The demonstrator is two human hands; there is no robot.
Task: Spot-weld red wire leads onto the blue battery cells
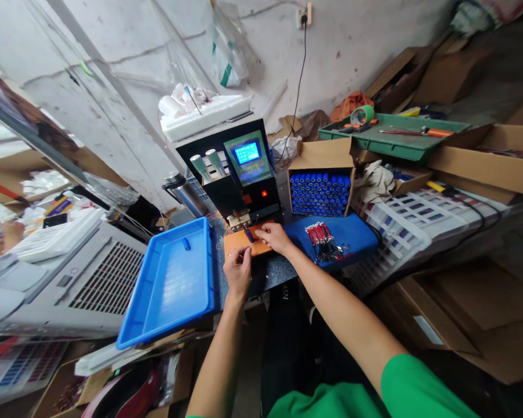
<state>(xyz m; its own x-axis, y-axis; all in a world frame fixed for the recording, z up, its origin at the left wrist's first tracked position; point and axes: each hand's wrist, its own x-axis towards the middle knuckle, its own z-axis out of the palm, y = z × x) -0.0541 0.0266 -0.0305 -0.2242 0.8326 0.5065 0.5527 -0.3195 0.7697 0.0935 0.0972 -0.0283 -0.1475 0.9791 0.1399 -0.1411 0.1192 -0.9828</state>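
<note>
A dark blue cylindrical battery cell (249, 235) stands tilted on the orange work plate (232, 242), under the metal electrode tips (239, 219) of a black spot welder (220, 200). My left hand (238, 268) is in front of the cell, thumb and fingers pinched together; what they hold is too small to name. From the right, my right hand (273, 237) reaches close to the cell's side with its fingertips pinched. Whether they touch the cell or a fine lead beside it cannot be made out. On the blue pad (353, 232) lies a bundle of red and black wire leads (322, 238).
At left sits a blue tray (209, 261) with one blue cell (186, 244) inside. Behind the pad, a cardboard box (326, 154) holds rows of blue cells (320, 191). A steel flask (185, 194) stands behind the tray. A green tray (418, 145) carries tools and tape.
</note>
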